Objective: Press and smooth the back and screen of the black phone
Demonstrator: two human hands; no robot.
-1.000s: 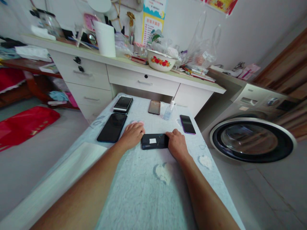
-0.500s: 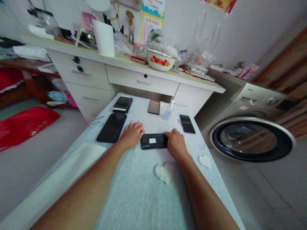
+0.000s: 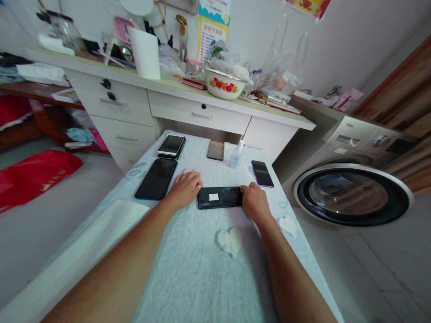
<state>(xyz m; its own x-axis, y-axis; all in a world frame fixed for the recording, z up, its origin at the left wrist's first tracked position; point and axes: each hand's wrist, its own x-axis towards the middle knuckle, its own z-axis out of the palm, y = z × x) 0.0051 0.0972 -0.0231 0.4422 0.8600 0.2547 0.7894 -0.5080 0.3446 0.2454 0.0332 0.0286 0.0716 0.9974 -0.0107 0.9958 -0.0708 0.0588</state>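
Note:
A dark phone (image 3: 225, 198) with a small white label lies back side up across the covered table (image 3: 198, 269). At its left end is my left hand (image 3: 186, 188), fingers closed together and touching the corner; whether they grip it is hard to see. My right hand (image 3: 255, 200) pinches the phone's right end, beside the camera area. Left of my left hand rests a large dark phone (image 3: 156, 179), and behind it a stack of phones (image 3: 171, 146). A brown phone case (image 3: 216, 150) and a clear spray bottle (image 3: 236, 154) stand farther back. To the right lies a purple-edged phone (image 3: 262, 173).
Behind the table stands a white desk (image 3: 202, 112) with a flowered bowl (image 3: 225, 84) and a paper roll (image 3: 145, 54). A washing machine (image 3: 350, 139) is at the right. A pale folded sheet (image 3: 77, 251) lies along the table's left edge.
My right hand has moved slightly right along the phone, so more of its right end and camera area shows. My left hand has barely moved.

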